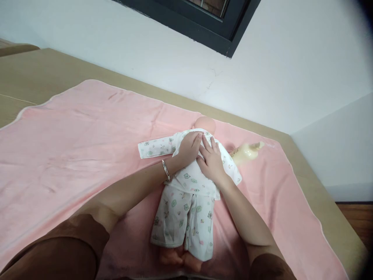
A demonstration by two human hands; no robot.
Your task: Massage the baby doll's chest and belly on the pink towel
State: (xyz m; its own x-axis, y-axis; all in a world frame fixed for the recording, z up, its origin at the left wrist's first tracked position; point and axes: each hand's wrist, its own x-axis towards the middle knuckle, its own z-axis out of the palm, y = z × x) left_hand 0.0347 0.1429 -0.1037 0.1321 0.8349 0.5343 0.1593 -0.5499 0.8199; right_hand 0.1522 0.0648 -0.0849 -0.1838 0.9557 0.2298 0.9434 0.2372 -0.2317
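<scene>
Baby doll lies mid pink blanket, head far, feet near. It wears a white printed top and matching trousers. Left hand is flat on the top's chest, grip apart, fingers straight. Right hand touches it, also flat, grip apart. Bare doll arm sticks out right; sleeve lies flat to the left. Silver bangle on left wrist. Blanket covers tan worktop.

White wall; dark-framed window above; wood floor lower right.
</scene>
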